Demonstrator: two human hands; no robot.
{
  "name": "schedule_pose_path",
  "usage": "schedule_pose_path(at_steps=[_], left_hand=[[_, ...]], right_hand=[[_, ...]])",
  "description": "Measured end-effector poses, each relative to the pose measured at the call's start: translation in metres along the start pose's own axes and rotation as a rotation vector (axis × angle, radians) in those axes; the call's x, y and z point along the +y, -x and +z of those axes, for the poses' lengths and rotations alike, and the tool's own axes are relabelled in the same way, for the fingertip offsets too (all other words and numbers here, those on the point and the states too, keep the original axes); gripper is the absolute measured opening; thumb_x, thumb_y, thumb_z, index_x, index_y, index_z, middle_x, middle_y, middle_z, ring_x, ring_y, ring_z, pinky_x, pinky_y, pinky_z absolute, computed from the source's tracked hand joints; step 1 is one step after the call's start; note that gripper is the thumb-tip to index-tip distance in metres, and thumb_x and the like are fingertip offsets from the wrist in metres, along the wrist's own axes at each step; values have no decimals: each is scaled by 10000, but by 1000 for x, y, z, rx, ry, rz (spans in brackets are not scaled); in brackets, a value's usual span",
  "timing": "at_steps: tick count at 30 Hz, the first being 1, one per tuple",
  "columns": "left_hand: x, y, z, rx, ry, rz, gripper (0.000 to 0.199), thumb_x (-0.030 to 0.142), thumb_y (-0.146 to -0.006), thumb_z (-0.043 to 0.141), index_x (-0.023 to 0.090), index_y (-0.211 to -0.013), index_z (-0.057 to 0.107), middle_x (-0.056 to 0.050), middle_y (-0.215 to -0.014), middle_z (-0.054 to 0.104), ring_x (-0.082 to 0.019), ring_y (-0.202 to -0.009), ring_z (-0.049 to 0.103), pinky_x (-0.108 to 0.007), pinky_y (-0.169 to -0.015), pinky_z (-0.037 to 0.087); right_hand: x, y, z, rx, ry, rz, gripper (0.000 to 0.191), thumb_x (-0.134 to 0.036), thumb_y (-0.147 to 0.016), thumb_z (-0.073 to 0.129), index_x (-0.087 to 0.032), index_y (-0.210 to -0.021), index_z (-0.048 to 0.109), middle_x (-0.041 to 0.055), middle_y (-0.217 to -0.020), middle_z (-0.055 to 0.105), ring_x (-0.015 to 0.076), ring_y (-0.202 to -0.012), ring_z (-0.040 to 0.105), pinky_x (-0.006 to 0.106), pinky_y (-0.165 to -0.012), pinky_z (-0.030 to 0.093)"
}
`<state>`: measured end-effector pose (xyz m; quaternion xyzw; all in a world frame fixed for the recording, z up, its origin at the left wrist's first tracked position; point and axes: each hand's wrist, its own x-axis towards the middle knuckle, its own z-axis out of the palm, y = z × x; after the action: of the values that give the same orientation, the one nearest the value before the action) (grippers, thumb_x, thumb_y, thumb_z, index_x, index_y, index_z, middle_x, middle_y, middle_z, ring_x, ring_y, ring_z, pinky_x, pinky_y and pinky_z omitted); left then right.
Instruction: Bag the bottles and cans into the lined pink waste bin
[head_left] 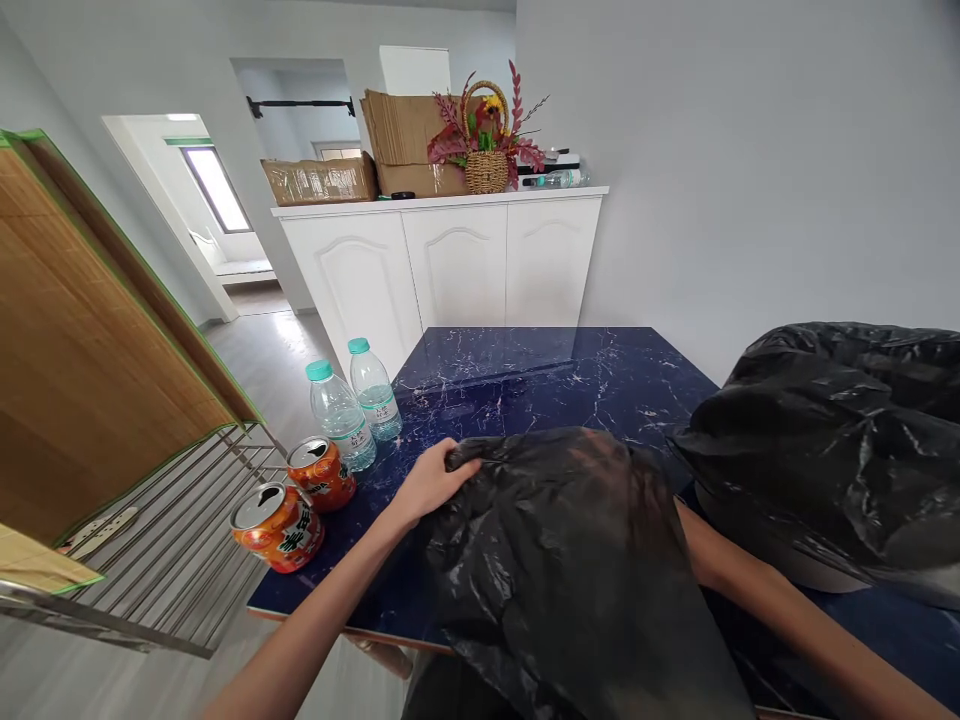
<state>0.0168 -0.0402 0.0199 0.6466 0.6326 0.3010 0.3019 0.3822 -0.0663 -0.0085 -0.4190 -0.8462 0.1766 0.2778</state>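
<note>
My left hand [439,480] is closed on the gathered upper left edge of a thin black plastic bag [555,570]. The bag hangs over the near edge of the table in front of me. Covered by its film, my right hand [619,470] is inside the bag; its fingers show dimly through the plastic and look stretched out. Left of my left hand stand two orange drink cans [289,535] with opened tops. Just behind them are two clear plastic bottles [341,425] with teal caps, upright, each with some liquid low down.
A dark blue marbled table [517,390] lies before me. At right, another black bag [832,430] covers a bin-like container. Beyond is a white cabinet [457,260] with cardboard boxes [322,180] and a flower basket [487,172]. A metal rack [187,540] stands at left.
</note>
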Motion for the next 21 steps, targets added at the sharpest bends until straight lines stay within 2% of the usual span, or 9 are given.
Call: schedule_pose_path(at_steps=[2,5,7,9,10,12,15,19,21], left_hand=[[-8,10,-11,126,-22,-42,422,631,-859,669,222,-952,617,-67,-973,742,-312,-991,706,-398,-888,543],[-17,34,-24,257,-35,-90,508,624,-894,658,208,-1168,554,-111,-1098,725,-342,-1074,718,-461,-947,558],[-18,54,-31,381,-114,0,615,596,-911,679,172,-1325,513,-162,-1256,672,-361,-1209,683,-511,-1037,544],[-16,71,-39,475,-288,207,584,519,-974,660,165,-1417,522,-194,-1426,588,-368,-1376,588,-556,-1161,474],[-15,77,-43,449,-386,328,509,472,-1019,626,188,-1434,549,-184,-1487,567,-357,-1437,544,-559,-1207,439],[-17,83,-50,245,-536,502,397,413,-1094,539,263,-1459,587,-122,-1553,584,-317,-1502,503,-528,-1253,412],[-33,78,-50,-56,-657,577,538,518,-1106,517,328,-1607,477,-61,-1652,545,-309,-1581,430,-526,-1293,378],[-66,60,-22,-87,-761,515,814,701,-1051,490,317,-1731,262,-89,-1774,334,-376,-1652,265,-610,-1322,283],[-77,52,-6,-29,-785,461,819,722,-1055,447,299,-1733,266,-101,-1789,284,-394,-1658,229,-636,-1326,250]], right_hand=[[5,-1,-5,-11,2,48,572,-512,-1061,503,-326,-1600,540,103,-1702,461,366,-1571,430,515,-1249,446],[-2,5,-11,57,85,189,494,-408,-1101,401,-240,-1522,599,147,-1633,542,369,-1495,539,588,-1236,457],[-22,13,-14,148,142,223,472,-383,-1109,375,-241,-1497,603,135,-1563,615,358,-1431,608,622,-1215,479],[-50,20,-16,187,150,148,450,-376,-1120,394,-285,-1524,572,94,-1578,606,317,-1437,608,560,-1209,512],[-66,23,-15,149,137,64,444,-377,-1125,411,-305,-1535,563,76,-1593,595,296,-1436,611,509,-1190,543],[-94,25,-10,-14,149,-119,467,-399,-1129,465,-305,-1583,528,57,-1641,548,267,-1460,590,425,-1165,569],[-117,25,15,-187,218,-416,683,-548,-1082,584,-249,-1673,418,91,-1676,496,319,-1517,519,443,-1185,542],[-114,31,61,-169,336,-574,1012,-744,-986,607,-189,-1745,232,162,-1682,444,422,-1479,540,538,-1183,517],[-102,38,75,-167,412,-538,978,-624,-1010,662,-136,-1740,230,183,-1691,410,448,-1476,534,574,-1172,520]])
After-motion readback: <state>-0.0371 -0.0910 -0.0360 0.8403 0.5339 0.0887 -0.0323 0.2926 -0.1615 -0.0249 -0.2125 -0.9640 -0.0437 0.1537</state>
